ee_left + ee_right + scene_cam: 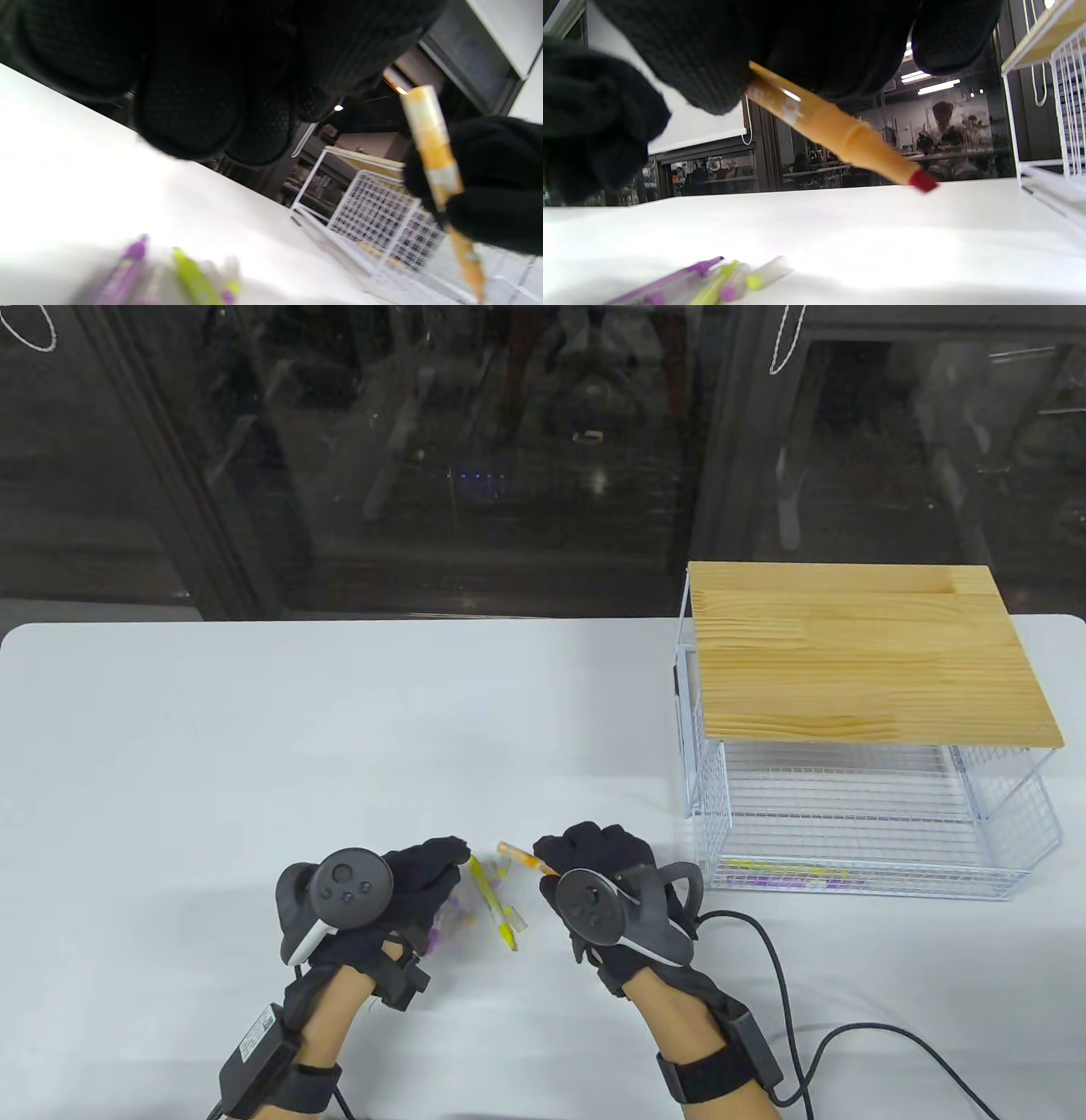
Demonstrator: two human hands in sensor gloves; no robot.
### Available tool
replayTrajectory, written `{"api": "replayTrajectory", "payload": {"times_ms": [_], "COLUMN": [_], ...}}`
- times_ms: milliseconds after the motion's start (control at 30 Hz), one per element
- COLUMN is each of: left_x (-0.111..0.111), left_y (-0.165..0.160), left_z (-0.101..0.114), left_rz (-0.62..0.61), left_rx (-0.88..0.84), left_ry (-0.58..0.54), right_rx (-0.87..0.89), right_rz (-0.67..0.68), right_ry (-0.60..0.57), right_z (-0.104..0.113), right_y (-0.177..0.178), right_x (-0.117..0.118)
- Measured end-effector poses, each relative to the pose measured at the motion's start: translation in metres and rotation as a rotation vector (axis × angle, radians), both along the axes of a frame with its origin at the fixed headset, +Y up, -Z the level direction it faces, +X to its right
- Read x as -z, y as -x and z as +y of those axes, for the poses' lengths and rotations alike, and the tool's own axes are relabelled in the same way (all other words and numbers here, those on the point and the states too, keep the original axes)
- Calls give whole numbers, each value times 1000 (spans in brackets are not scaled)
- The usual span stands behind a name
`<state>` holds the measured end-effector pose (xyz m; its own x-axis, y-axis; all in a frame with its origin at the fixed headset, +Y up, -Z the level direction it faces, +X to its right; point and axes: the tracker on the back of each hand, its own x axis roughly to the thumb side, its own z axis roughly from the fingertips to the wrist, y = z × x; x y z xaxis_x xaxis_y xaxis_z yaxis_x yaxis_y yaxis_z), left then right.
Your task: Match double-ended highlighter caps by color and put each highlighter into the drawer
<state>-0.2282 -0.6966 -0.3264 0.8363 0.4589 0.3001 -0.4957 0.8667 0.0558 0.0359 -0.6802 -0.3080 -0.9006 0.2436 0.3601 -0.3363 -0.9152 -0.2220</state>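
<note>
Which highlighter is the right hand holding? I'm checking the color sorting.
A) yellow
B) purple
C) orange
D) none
C: the right hand grips the orange highlighter off the table, its red tip bare, while the yellow highlighter and purple highlighter lie on the table.

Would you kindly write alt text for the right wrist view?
The gloved right hand holds an uncapped orange highlighter, its red tip angled down over the white table. Purple and yellow-green highlighters lie blurred below; a wire drawer frame stands at right.
</note>
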Motion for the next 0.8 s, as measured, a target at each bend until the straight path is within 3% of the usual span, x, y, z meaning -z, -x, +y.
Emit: {"api": "replayTrajectory", "payload": {"times_ms": [133, 400, 567, 800], "left_x": [5, 10, 7, 5], "left_y": [0, -25, -40, -51], "left_z": [-8, -31, -35, -38], "left_rz": [39, -58, -97, -150], "left_rx": [155, 434, 560, 599], "left_ry": [60, 163, 123, 78], "right_rx": [154, 371, 335, 307], "right_rz": [14, 34, 41, 42], "right_ry": [64, 191, 205, 198], "right_z": [-4, -12, -16, -16], "right_y": [-8, -23, -22, -19], "right_x": [6, 17, 18, 17]}}
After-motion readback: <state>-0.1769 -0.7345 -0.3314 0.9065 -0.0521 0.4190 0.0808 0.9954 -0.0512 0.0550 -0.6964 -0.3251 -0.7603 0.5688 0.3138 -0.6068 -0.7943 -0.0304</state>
